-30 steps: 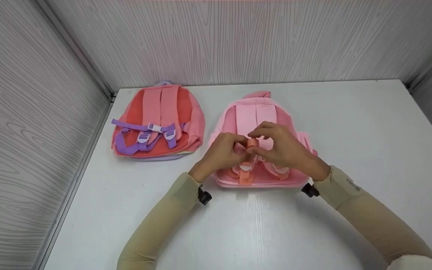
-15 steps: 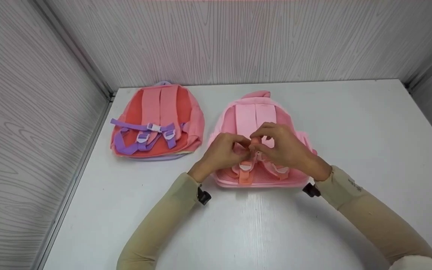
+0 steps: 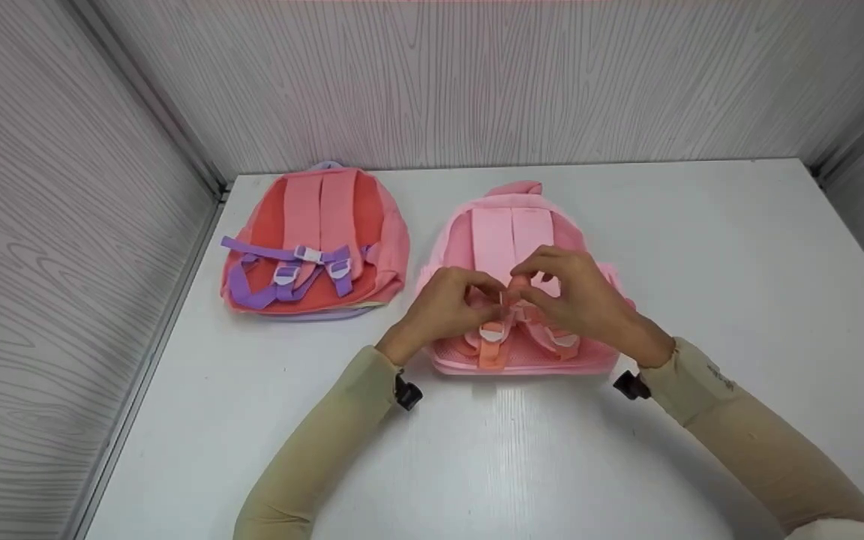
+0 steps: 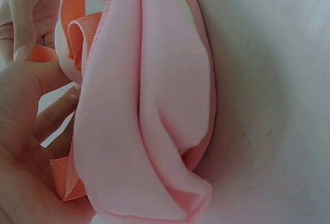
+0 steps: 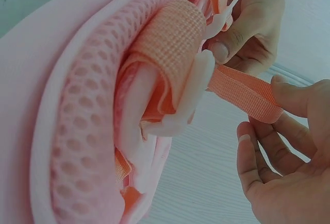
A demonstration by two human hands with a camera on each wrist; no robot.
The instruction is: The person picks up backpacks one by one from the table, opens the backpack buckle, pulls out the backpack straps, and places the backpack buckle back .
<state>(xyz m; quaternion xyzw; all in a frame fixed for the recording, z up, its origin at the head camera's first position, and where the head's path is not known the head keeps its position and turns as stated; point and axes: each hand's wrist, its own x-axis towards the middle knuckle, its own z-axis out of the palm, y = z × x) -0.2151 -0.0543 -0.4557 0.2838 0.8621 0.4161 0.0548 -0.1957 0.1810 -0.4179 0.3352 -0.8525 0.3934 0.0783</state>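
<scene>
1. The white surface (image 3: pixel 522 450) carries everything, with a grey wood-grain panel (image 3: pixel 439 82) standing along its far edge.
2. On it the pink backpack (image 3: pixel 492 232) lies with its shoulder straps up, directly beneath the two hands, which cover the middle of its back and hide part of the straps from above.
3. Off to the person's left, just beside the pink one but apart from it, lies a coral backpack (image 3: pixel 303 217), also straps up, its purple straps (image 3: pixel 252 289) loose across the lower half.
4. Two beige sleeves (image 3: pixel 327 442) come in from the near side, a small dark device at each wrist.
5. The right hand (image 3: pixel 582 292) pinches a folded orange strap (image 5: pixel 247 95) between thumb and forefinger, the other fingers loosely bent and spread. The left hand (image 3: pixel 451 304) has its thumb and fingers drawn together, pinching the strap's other end; the exact spot of contact is hidden.
6. A white buckle (image 5: pixel 193 90), wrapped in orange webbing, sits low on the pink backpack, near the hands.
7. Compared with a second ago, the right hand is slightly farther right, taking its end of the strap along; the left hand and both backpacks are practically unmoved.
</scene>
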